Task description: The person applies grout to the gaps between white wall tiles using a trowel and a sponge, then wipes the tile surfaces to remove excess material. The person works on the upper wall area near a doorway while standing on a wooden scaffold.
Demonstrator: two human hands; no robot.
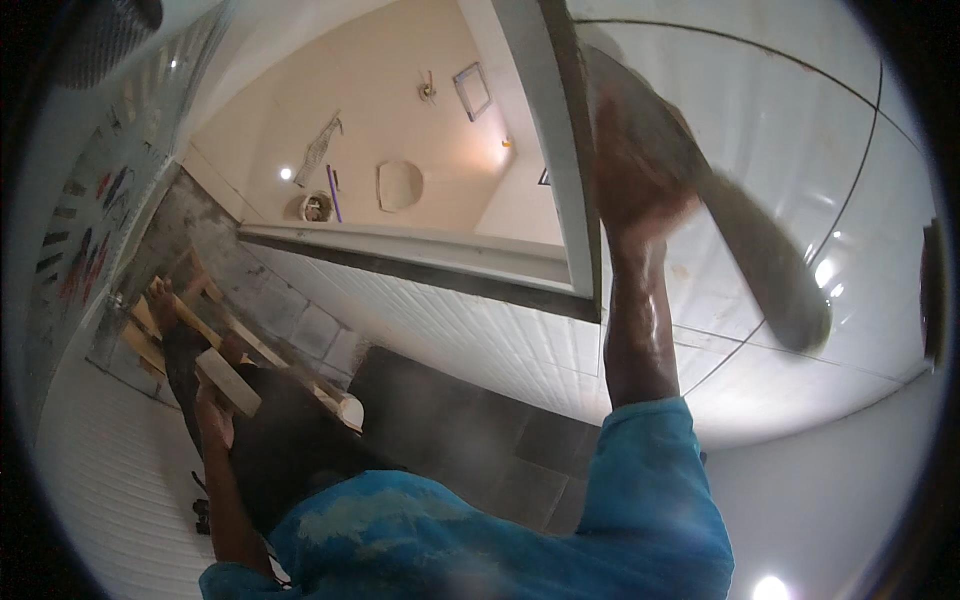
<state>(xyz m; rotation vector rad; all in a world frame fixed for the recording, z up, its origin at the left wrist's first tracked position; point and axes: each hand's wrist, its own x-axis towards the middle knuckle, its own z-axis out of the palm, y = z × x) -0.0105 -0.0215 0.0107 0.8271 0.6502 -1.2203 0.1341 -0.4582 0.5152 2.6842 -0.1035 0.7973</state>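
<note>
My right hand [640, 190] is raised against the glossy white wall tiles [760, 130], beside the edge of the opening. Its fingers are closed round a long grey tool with a rounded end [770, 265], smeared by motion, so its exact kind is unclear. Lower down, close to my leg, my left hand [214, 418] grips a pale rectangular block [229, 382] that looks like wood. The block is held apart from the wall.
Under my bare foot [162, 305] is a wooden stand of planks [255, 343]. A pale-framed opening [420, 250] shows a room with a bucket [315, 207] and a purple stick [334, 195]. Dark floor tiles [430, 405] lie below. A patterned panel [90, 220] stands left.
</note>
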